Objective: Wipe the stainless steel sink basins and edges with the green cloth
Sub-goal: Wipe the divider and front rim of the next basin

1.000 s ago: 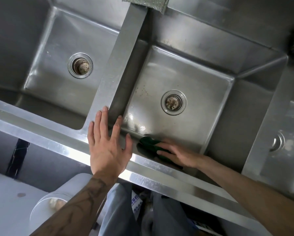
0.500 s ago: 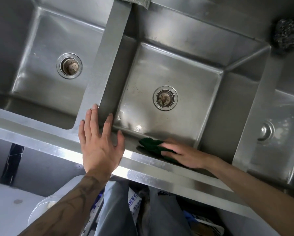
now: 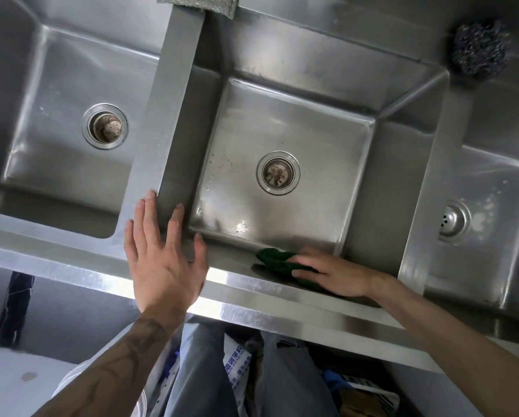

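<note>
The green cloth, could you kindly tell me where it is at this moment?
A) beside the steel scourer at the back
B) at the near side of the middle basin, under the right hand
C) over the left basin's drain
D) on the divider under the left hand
B: the green cloth lies under the right hand at the near side of the middle basin.
</note>
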`<state>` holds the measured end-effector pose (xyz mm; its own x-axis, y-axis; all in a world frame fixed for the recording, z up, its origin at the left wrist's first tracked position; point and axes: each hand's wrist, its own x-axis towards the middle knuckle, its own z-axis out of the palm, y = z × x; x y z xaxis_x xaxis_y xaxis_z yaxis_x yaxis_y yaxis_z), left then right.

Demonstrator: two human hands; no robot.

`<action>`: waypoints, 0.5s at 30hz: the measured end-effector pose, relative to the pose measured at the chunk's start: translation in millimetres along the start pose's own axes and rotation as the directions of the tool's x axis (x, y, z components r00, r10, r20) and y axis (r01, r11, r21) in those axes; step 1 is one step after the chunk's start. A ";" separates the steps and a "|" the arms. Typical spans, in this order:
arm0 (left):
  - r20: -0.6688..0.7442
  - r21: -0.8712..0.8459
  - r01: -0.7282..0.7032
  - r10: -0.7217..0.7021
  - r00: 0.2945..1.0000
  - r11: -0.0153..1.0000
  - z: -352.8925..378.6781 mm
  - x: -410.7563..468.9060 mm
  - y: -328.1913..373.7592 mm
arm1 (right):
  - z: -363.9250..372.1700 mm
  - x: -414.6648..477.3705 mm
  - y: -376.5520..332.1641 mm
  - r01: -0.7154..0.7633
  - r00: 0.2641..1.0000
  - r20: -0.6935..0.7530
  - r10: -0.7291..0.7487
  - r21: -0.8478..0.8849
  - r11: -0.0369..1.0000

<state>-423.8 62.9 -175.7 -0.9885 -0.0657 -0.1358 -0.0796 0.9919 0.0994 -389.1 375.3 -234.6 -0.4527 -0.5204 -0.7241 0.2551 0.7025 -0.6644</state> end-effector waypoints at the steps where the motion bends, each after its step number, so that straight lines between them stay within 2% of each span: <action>1: -0.002 -0.003 -0.001 0.001 1.000 1.000 0.2 -0.4 0.6 | -0.6 -12.1 -1.3 0.019 1.000 0.014 -0.020 0.023 1.000; 3: -0.008 -0.007 -0.004 0.004 1.000 1.000 0.5 -0.3 0.5 | -2.5 -18.0 -0.8 0.039 0.999 0.024 -0.040 0.044 0.998; 5: -0.007 -0.007 -0.007 0.007 1.000 1.000 -0.4 -1.0 -0.4 | -1.3 -3.6 6.4 0.016 0.999 0.042 -0.015 -0.018 1.000; 9: 0.001 -0.007 0.004 -0.004 1.000 1.000 -0.7 -0.6 -0.1 | 4.2 29.7 29.1 -0.164 0.985 0.026 0.169 -0.140 0.977; 15: -0.017 -0.037 -0.015 0.014 1.000 0.999 -0.8 -1.1 -0.9 | -2.4 -21.6 18.0 -0.105 0.994 0.039 0.107 -0.044 0.994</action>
<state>-422.7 62.0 -174.8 -0.9916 -0.0536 -0.1178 -0.0698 0.9880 0.1380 -376.7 400.3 -230.5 -0.3894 -0.4610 -0.7974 0.2635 0.7738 -0.5760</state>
